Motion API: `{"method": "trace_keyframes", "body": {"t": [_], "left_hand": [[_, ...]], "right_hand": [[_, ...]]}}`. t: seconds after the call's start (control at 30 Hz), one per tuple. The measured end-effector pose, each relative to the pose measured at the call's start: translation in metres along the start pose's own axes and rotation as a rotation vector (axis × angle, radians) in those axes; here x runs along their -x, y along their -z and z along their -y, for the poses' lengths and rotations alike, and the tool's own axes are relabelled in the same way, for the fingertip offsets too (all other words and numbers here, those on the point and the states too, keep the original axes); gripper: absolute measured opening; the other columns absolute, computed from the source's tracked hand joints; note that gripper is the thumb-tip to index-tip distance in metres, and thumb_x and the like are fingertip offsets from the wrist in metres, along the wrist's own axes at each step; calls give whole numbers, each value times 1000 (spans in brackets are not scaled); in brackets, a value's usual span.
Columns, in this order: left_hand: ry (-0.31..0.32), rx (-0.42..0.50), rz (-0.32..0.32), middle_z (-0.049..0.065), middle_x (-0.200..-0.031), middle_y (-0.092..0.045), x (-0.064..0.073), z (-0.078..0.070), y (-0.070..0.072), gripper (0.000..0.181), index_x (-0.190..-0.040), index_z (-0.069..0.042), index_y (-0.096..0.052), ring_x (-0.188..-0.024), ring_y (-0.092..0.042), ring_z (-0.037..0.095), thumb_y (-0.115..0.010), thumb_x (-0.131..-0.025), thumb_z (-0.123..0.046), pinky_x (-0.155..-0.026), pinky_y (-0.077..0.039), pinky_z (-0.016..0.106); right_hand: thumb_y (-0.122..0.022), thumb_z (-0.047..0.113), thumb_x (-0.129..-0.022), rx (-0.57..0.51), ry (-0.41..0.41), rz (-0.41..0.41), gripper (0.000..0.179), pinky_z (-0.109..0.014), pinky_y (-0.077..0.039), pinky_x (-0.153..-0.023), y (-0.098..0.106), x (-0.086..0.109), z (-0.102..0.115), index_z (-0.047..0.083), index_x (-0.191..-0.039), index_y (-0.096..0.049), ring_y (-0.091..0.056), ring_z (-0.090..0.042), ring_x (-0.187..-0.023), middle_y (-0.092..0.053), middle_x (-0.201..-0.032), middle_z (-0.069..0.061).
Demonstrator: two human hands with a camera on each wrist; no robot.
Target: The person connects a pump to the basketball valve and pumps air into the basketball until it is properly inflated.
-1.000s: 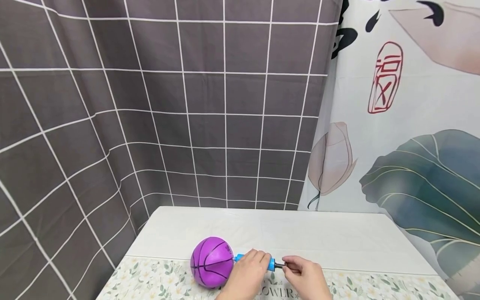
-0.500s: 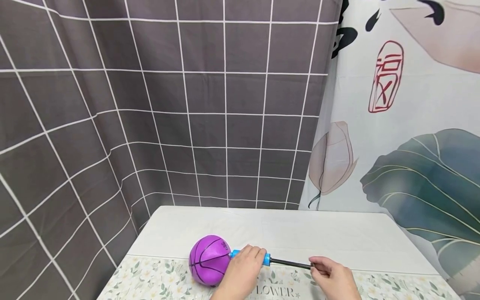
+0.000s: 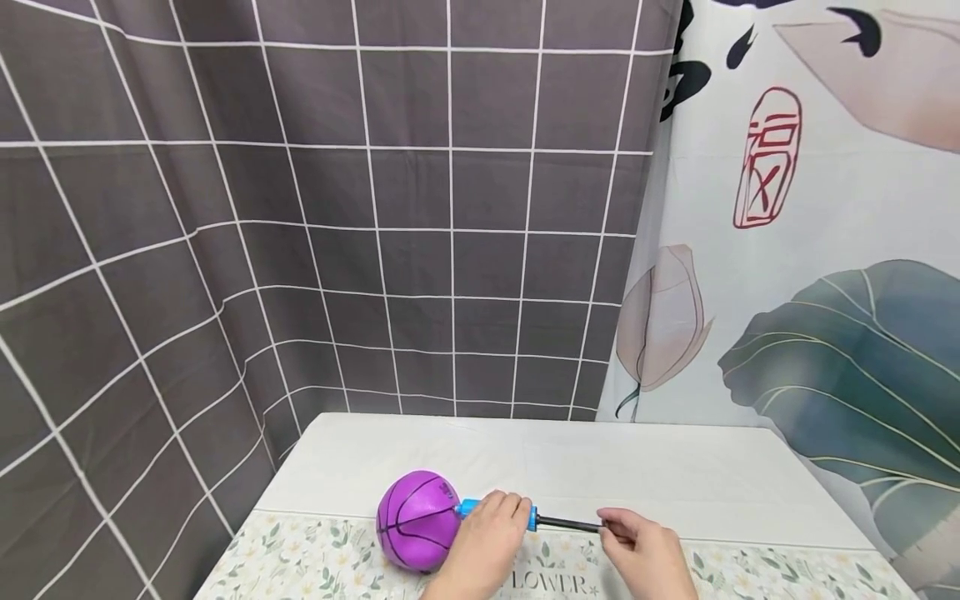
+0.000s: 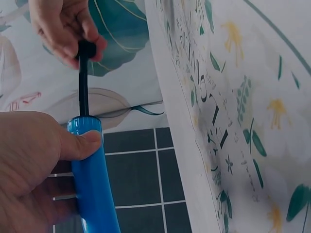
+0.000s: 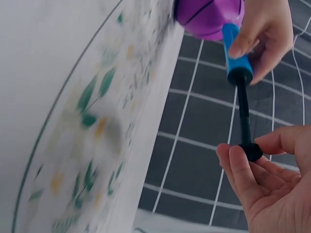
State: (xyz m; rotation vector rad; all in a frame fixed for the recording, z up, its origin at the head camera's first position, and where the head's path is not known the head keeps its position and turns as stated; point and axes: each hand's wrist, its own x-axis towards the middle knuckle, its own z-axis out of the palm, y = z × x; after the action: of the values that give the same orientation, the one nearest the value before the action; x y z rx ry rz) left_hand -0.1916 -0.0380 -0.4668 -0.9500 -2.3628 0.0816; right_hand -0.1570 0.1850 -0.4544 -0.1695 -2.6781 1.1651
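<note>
1. The right hand (image 3: pixel 647 550) pinches the round black knob (image 5: pixel 250 152) of a blue plastic hand pump (image 4: pixel 92 179) between thumb and curled fingers.
2. The left hand (image 3: pixel 483 537) grips the pump's cylindrical barrel (image 3: pixel 468 507), its thumb lying across it near the rod end.
3. Between the hands runs a straight black rod (image 3: pixel 567 524), standing partly out of the barrel.
4. A round purple ball with black basketball lines (image 3: pixel 416 529) rests on a white, flower-printed table cover (image 3: pixel 525 450), at the barrel's left end.
5. Behind hangs a dark grey, white-gridded cloth (image 3: pixel 412 192).
</note>
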Motion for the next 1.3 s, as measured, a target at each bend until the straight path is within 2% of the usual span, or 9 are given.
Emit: {"method": "trace_keyframes", "body": {"t": [0.2,0.4,0.53,0.67,0.87,0.97,1.13,1.3], "left_hand": [[-27,-27,28,0,-104,-66,0,-7,-4,40,-116,-9,-68,-98,-61,14,-80,-77,-11,-95,-53,26],[-30,10,30,-2,-103,-65,0,-9,-5,37,-113,-11,-67,-98,-61,12,-80,-78,-12,-94,-54,25],[-12,68,27,-3,-103,-65,0,-7,-4,39,-112,-13,-66,-97,-61,11,-82,-76,-10,-91,-54,23],[0,71,14,-4,-102,-66,0,-5,-3,40,-112,-13,-66,-95,-61,10,-82,-76,-11,-89,-54,22],[53,85,85,-1,-107,-67,-1,0,0,46,-118,-11,-65,-100,-62,13,-82,-74,-9,-95,-54,26],[65,104,97,-1,-108,-67,-1,3,1,50,-119,-11,-66,-102,-62,14,-83,-72,-8,-96,-54,27],[69,112,103,0,-108,-67,-1,4,0,50,-119,-11,-66,-102,-62,14,-84,-72,-8,-96,-54,28],[47,62,72,0,-104,-66,-1,3,1,49,-116,-10,-66,-99,-61,14,-83,-71,-6,-94,-54,27]], "right_hand": [[-74,6,-84,11,101,-6,22,-26,-60,-62,-22,4,18,0,-105,-77,-71,-12,-71,-77,-86,-6],[-76,8,-86,-55,145,32,22,-22,-59,-62,-33,5,22,0,-106,-76,-72,-11,-72,-77,-88,-7],[-75,8,-87,-112,99,77,22,-21,-59,-63,-29,5,18,-1,-107,-76,-72,-11,-74,-77,-90,-7],[-74,7,-86,-109,66,64,23,-20,-58,-63,-22,3,12,-1,-107,-76,-71,-10,-72,-77,-90,-6],[-72,6,-85,-66,-18,21,24,-21,-58,-63,-4,0,-4,-1,-107,-76,-70,-11,-73,-77,-91,-6],[-71,6,-85,-35,-57,13,25,-22,-58,-63,5,-1,-11,0,-108,-76,-70,-12,-74,-77,-91,-7],[-71,6,-85,-4,-63,11,25,-25,-59,-64,12,-3,-19,0,-109,-76,-71,-13,-75,-77,-91,-7],[-71,7,-87,-13,-59,1,26,-25,-60,-65,12,-3,-17,-1,-111,-75,-72,-14,-76,-77,-93,-8]]}}
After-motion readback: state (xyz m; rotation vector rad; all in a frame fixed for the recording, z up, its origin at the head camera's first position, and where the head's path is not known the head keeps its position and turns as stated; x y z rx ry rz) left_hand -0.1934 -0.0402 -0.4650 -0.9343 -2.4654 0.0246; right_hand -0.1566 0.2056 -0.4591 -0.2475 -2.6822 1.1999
